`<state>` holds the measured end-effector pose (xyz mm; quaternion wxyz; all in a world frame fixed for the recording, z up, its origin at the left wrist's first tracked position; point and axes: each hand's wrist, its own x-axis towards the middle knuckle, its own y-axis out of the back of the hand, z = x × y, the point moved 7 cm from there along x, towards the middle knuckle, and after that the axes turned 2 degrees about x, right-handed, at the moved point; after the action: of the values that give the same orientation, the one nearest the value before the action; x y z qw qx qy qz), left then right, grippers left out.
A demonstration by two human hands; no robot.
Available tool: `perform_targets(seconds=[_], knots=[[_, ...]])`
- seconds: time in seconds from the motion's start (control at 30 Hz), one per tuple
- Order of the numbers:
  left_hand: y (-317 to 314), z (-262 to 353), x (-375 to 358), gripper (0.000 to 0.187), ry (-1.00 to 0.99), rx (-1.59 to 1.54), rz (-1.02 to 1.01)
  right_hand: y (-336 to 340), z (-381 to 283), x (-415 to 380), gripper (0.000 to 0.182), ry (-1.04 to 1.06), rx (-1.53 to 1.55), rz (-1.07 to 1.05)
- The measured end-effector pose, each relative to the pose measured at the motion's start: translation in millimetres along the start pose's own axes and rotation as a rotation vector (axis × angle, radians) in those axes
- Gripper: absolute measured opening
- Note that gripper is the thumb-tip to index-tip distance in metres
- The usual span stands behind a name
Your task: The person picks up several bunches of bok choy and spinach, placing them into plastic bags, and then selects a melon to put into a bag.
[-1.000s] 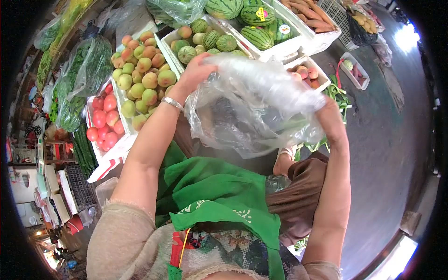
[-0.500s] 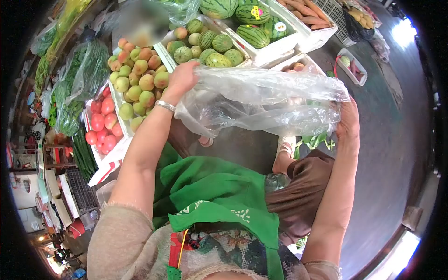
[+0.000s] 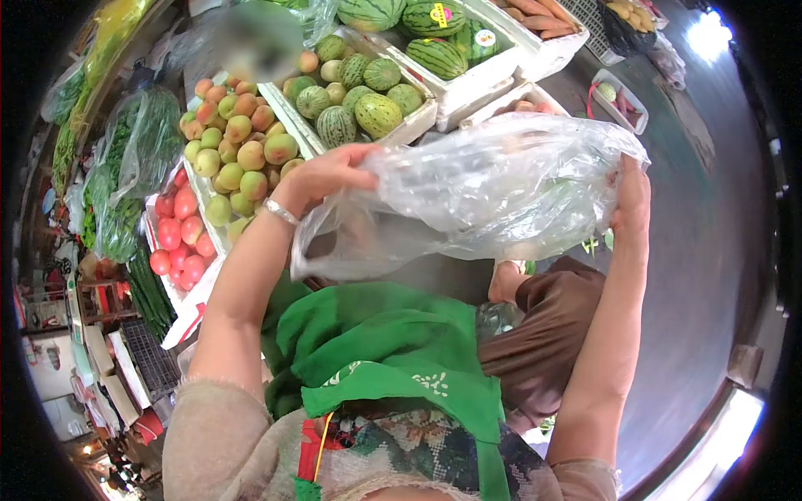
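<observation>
A clear plastic bag (image 3: 493, 188) stretches sideways between my two hands above my knees, crumpled and see-through. My left hand (image 3: 338, 173), with a bracelet at the wrist, pinches the bag's upper left part; a loose flap of film hangs below it. At the bag's right end my right hand (image 3: 632, 196) is closed on the bunched plastic, its fingers partly hidden by the film. Just beyond my left hand are a box of peaches (image 3: 253, 155) and a white foam box of small green melons (image 3: 359, 98). A green apron (image 3: 384, 326) covers my lap.
Tomatoes (image 3: 177, 234) lie in a box at the left, near bagged leafy greens (image 3: 146, 159). Watermelons (image 3: 436, 57) and carrots (image 3: 535, 17) fill foam boxes at the back. A small white tray (image 3: 637, 117) sits on the floor (image 3: 693, 250) at the right.
The bag has spread out and its left end has swung lower and nearer to me. My left hand has come down slightly, away from the melons. My right hand still grips its end.
</observation>
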<state>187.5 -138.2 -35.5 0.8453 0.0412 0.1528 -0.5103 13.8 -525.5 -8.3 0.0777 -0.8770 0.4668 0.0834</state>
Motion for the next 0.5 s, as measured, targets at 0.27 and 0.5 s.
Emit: perform_targets(seconds=[0.27,0.5], knots=[[-27.4,-32.4,-0.4,0.037,0.308,0.605,0.007,-18.0,20.5,11.3,0.042,-0.013,-0.253,-0.163],[-8.3,-12.4,4.6,0.052,0.292,0.103,0.24,-43.9,6.1,-10.6,0.047,0.11,-0.701,-0.25]])
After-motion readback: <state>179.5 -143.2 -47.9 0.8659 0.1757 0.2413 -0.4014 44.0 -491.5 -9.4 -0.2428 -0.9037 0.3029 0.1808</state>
